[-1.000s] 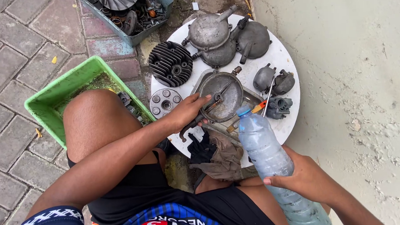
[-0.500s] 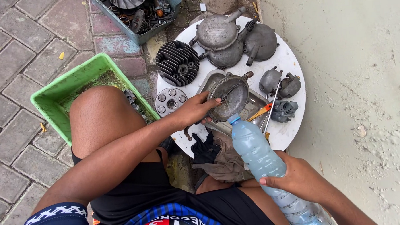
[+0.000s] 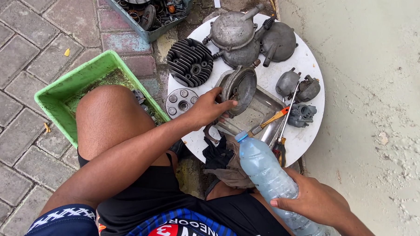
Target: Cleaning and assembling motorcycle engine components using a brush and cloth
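Note:
My left hand (image 3: 206, 109) grips a round grey metal engine cover (image 3: 240, 88) and holds it tilted up on edge over a shallow metal tray (image 3: 261, 115) on a round white board (image 3: 308, 128). My right hand (image 3: 315, 203) is wrapped around a clear plastic bottle (image 3: 267, 172) of cloudy liquid. The bottle is uncapped and leans with its neck toward the tray. A dark rag (image 3: 223, 159) lies below the tray at the board's near edge.
The board also carries a finned black cylinder head (image 3: 190, 62), a round holed disc (image 3: 181, 102), grey engine covers (image 3: 252, 35), small carburettor parts (image 3: 297, 89) and two screwdrivers (image 3: 279, 129). A green tub (image 3: 55, 98) sits left of my knee. A blue-grey box of parts (image 3: 153, 13) stands behind. A plastered wall (image 3: 381, 79) runs along the right.
My left hand has tipped the round cover from lying flat to standing on edge. The bottle has shifted slightly with its neck closer to the tray.

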